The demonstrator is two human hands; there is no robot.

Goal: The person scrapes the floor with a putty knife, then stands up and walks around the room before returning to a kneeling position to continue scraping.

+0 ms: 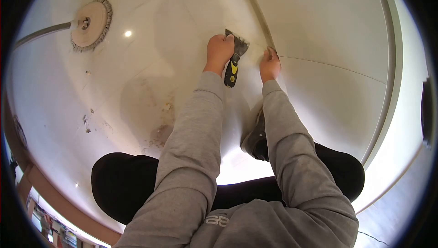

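My left hand (219, 52) is closed around a scraper (233, 65) with a black and yellow handle. Its wide, smeared metal blade points away from me, close over the pale floor (182, 33). To the right, my right hand (270, 66) has its fingers pinched together at the long brownish strip (258, 8) along the foot of the white panel (319, 15). What those fingers hold, I cannot tell. A thin seam in the panel runs off to the right from beside this hand.
A round mop (93, 24) with a grey fringe lies at the upper left. Small crumbs (86, 122) and brown smudges (162, 134) mark the floor on the left. My dark shoe (256, 136) stands below my right hand. Shelves with goods appear at the lower left.
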